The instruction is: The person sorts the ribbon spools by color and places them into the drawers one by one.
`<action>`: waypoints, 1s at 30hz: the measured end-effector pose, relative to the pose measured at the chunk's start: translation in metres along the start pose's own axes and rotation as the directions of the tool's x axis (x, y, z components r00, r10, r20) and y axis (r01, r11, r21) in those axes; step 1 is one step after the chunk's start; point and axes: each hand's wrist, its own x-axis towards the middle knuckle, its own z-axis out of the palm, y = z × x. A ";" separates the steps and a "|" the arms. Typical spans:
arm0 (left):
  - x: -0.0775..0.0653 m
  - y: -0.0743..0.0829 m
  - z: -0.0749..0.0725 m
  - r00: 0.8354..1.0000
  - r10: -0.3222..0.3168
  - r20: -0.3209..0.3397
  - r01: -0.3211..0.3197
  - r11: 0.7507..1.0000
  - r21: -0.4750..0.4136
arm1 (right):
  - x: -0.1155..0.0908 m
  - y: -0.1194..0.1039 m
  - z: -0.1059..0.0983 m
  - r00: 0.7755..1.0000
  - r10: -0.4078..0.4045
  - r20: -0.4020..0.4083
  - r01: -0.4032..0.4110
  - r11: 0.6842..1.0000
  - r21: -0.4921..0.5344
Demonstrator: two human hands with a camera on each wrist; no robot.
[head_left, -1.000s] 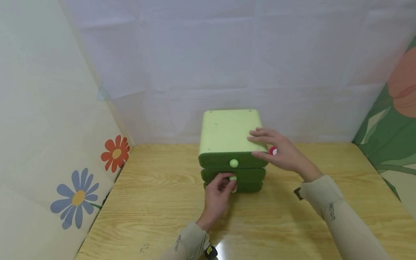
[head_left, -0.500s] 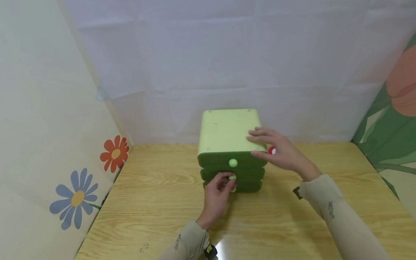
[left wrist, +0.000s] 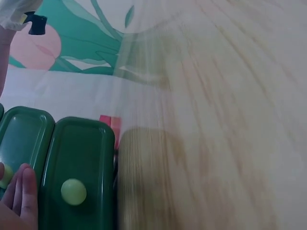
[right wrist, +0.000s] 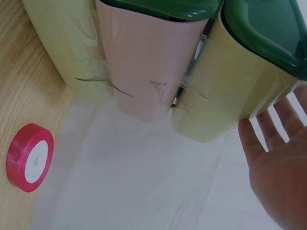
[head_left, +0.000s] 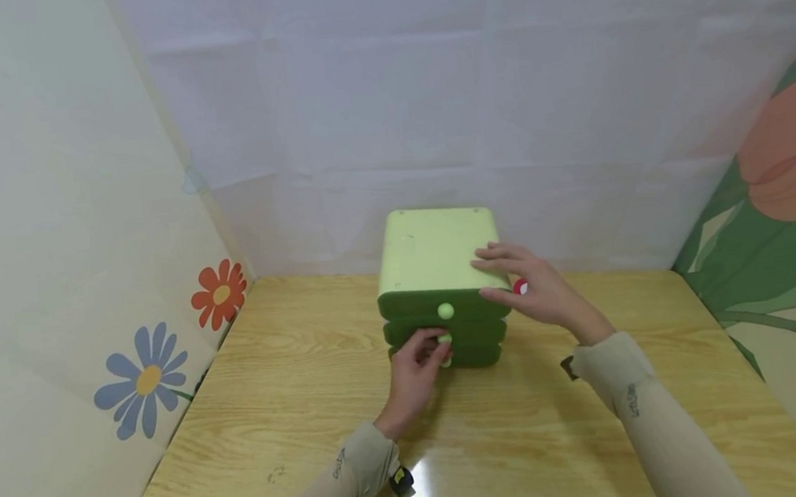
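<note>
A small chest of drawers (head_left: 434, 249) with a light green top and dark green fronts stands on the table near the back wall. Three drawer fronts are stacked, each with a round pale green knob. At the middle knob (head_left: 445, 340), my left hand (head_left: 411, 380) pinches with thumb and fingers. In the left wrist view those fingers (left wrist: 28, 191) overlap the middle front, and the bottom knob (left wrist: 73, 191) sits uncovered beside them. My right hand (head_left: 540, 290) rests with spread, straight fingers on the top's right edge. All the drawers look closed.
A pink ribbon spool (right wrist: 29, 158) stands on the wooden table (head_left: 297, 399) to the chest's right, partly hidden behind the right hand in the head view. The chest's side shows a pink middle section (right wrist: 148, 62) and clear tape. A white sheet (head_left: 329, 112) hangs close behind.
</note>
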 end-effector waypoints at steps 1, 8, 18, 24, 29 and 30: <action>0.000 0.000 -0.001 1.000 0.011 0.012 -0.011 1.000 0.014 | 0.000 0.000 0.000 1.000 0.000 -0.001 0.000 1.000 0.000; -0.008 0.003 -0.011 0.980 0.092 0.179 -0.123 0.978 0.170 | 0.000 0.000 0.000 1.000 0.002 -0.005 -0.002 1.000 -0.001; -0.019 -0.012 -0.024 0.944 0.016 0.330 -0.100 0.966 0.239 | 0.000 -0.001 0.000 1.000 0.005 0.000 -0.005 1.000 0.003; -0.018 -0.020 -0.027 0.959 -0.071 0.276 0.006 0.973 0.231 | -0.001 -0.001 0.000 1.000 0.013 -0.001 -0.013 1.000 0.005; -0.015 -0.022 -0.026 0.948 -0.106 0.299 0.031 0.969 0.247 | 0.000 0.000 0.001 1.000 0.010 -0.004 -0.009 1.000 0.005; -0.014 -0.023 -0.026 0.946 -0.110 0.304 0.035 0.970 0.241 | 0.000 0.001 0.001 1.000 0.008 -0.005 -0.008 1.000 0.005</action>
